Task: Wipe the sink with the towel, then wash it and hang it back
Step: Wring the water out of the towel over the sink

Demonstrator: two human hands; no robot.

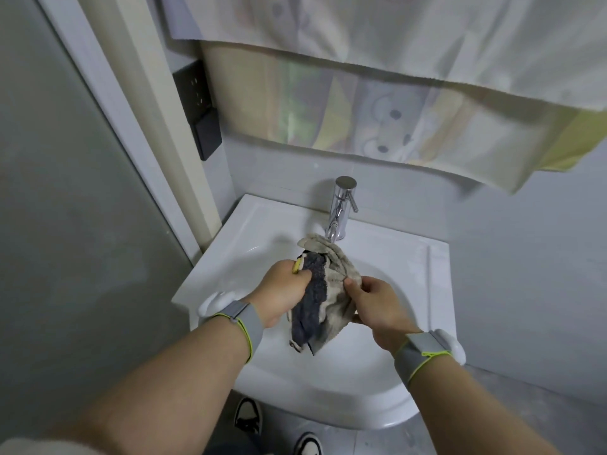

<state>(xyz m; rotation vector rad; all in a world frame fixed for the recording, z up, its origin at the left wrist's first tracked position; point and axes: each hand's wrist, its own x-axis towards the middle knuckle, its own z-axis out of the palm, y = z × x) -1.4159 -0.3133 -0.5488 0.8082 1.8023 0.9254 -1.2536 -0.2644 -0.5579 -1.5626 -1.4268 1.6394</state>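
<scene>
Forearms fill the lower frame, each with a grey wrist band edged in yellow-green: left wrist band (241, 320) lower centre-left, right wrist band (422, 353) lower centre-right. Both reach up toward frame centre.

Left hand (279, 290) is fisted around the towel (323, 290), fingers curled tight on its dark grey side; a small yellow bit shows at the top of the fist, can't tell what it is. Right hand (374, 305) pinches the beige side, thumb on top, fingers wrapped under the cloth. Both closed on the towel.

Towel is bunched, two-tone: dark grey left, beige right. Held in the air over the sink (423, 290) bowl at frame centre. Its top end sits just below the faucet (341, 208) spout; lower end hangs free between the wrists. Can't tell if water is running.

Sink is white, with square corners at the back and a rounded front. Chrome faucet upright at back rim, centre frame, lever pointing right.

Upper frame: pale hanging towels (410, 103), one with a cartoon print, draped across the wall above the sink. Black wall socket (197, 110) upper left, beside a cream door frame.

Bottom centre: shoes (248, 418) on grey floor under the sink front.
</scene>
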